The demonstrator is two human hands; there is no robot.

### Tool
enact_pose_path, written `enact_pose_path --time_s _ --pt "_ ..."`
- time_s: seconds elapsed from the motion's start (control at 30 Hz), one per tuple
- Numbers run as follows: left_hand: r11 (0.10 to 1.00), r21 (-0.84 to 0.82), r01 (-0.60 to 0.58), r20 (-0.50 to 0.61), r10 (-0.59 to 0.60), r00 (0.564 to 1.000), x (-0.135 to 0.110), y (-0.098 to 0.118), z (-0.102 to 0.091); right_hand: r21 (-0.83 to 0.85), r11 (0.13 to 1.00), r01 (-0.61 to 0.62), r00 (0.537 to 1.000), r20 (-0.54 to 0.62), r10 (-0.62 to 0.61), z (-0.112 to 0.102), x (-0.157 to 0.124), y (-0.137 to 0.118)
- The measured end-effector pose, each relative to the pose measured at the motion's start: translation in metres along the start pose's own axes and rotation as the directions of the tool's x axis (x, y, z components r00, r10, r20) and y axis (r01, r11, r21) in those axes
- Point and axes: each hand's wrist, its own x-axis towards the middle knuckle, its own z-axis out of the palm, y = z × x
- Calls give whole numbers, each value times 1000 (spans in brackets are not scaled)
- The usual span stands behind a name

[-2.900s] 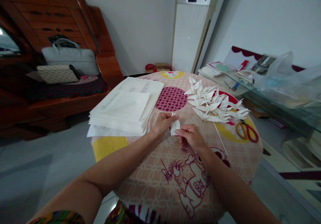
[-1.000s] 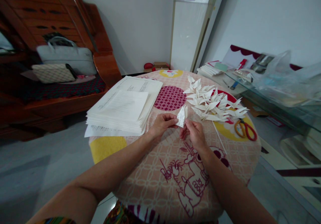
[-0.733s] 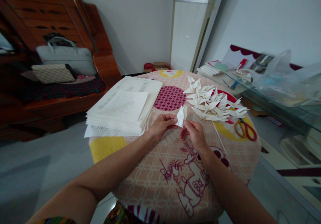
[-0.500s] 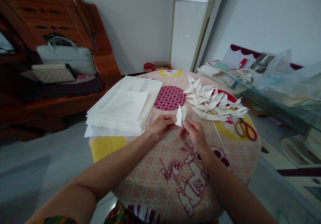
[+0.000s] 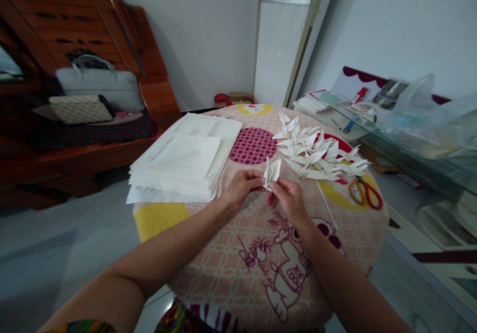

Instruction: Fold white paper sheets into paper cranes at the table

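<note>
Between my two hands, above the middle of the table, is a small piece of folded paper [image 5: 274, 170] with pointed tips standing up. My left hand [image 5: 242, 186] pinches its left edge, fingers closed. From the right, my right hand [image 5: 288, 199] grips the lower corner between thumb and fingers. Several folded paper cranes [image 5: 316, 149] lie heaped just beyond my right hand. Off to the left sits a thick stack of printed paper [image 5: 160, 171], topped by a smaller sheet [image 5: 190, 156].
A patterned cloth covers the round table [image 5: 223, 253]. Scissors [image 5: 365, 193] with orange and red handles lie near its right edge. At the right stands a glass-topped cabinet [image 5: 410, 149] with a plastic bag [image 5: 413, 109]. A wooden bench [image 5: 160, 94] holding bags is at the left.
The folded paper has been turned and spread in my fingers, so a wider face shows now. Both hands stay in nearly the same place.
</note>
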Motion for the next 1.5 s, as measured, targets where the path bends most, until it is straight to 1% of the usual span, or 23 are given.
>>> enact_pose_path --time_s 0.2,0.33,0.5,0.6,0.7,0.8,0.87,0.93,0.97,1.0,1.03,1.13,1.2,1.3,1.4,1.5 --pt "995 73 -69 -6 70 998 -3 0 5 6 1000 2 1000 -11 -2 0 1 4" --pt "987 135 -85 -21 89 996 -3 -1 4 3 1000 -4 1000 -31 4 0 2 7" --pt "985 152 -81 35 77 996 -3 -3 1 -13 999 -36 994 -102 34 1 3 10" --pt "979 190 -79 50 70 996 -4 -3 1 -58 998 -33 991 -128 25 0 3 11" --pt "956 270 -117 29 113 993 -4 -1 2 -98 995 3 993 -118 -15 -1 2 12" --pt "894 393 -217 18 228 973 -5 1 2 -168 980 105 990 -80 -120 -3 0 12" --pt "810 487 -327 56 344 937 -6 3 0 -241 953 181 979 -52 -199 -5 0 12" --pt "701 573 -426 114 447 887 -6 4 -1 -310 921 235 965 -37 -259 -7 0 13" --pt "662 598 -452 134 474 870 -6 4 -2 -335 908 250 960 -36 -278 -8 0 14" --pt "648 608 -458 141 480 866 -6 4 -3 -353 899 260 956 -38 -292 -9 0 14" --pt "662 602 -446 138 463 875 -6 3 -3 -362 894 265 953 -42 -299 -9 0 14" --pt "775 507 -377 113 374 921 -5 0 -2 -336 907 255 956 -52 -288 -10 0 12" --pt "828 435 -353 100 345 933 -4 -1 -1 -283 931 230 964 -63 -257 -9 -1 9" --pt "892 319 -319 85 308 948 -3 -3 0 -163 973 161 980 -89 -177 -7 0 5" --pt "946 209 -249 61 241 969 -1 -6 -1 -51 996 78 991 -108 -83 -6 2 4" --pt "970 152 -191 36 187 982 0 -7 -1 -15 999 46 990 -131 -48 -5 4 5"
